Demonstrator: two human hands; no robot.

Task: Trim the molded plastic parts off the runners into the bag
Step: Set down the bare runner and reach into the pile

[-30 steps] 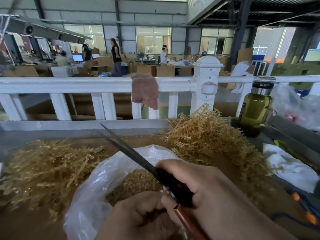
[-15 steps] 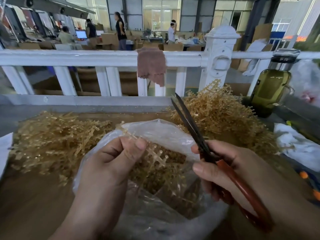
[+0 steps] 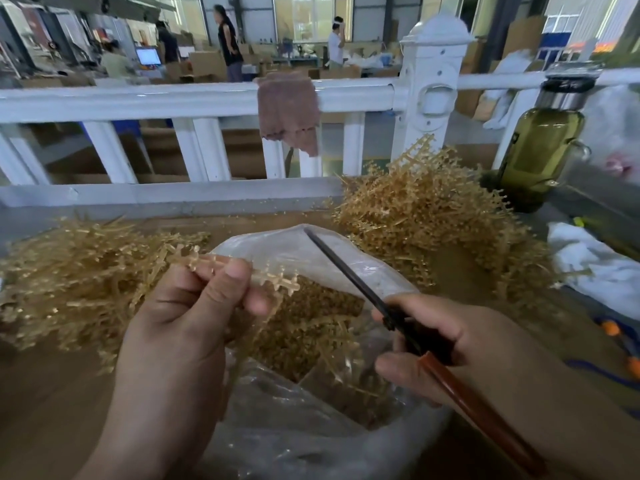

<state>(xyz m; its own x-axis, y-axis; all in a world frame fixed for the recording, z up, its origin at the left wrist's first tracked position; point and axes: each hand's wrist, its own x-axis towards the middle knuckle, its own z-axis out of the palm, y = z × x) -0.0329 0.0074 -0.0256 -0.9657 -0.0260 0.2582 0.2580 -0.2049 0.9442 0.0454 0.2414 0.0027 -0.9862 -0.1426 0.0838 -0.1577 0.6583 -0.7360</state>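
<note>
Now | runner (image 3: pixel 242 271): tan, comb-toothed strip | pinched by left hand (image 3: pixel 194 313)

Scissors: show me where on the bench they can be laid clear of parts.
The near left corner of the bench, bordered by the left pile, left hand and bag, is bare. A smaller bare patch lies between bag and right pile. Crowded: both piles, and the right edge with white cloth and bottle.
</note>
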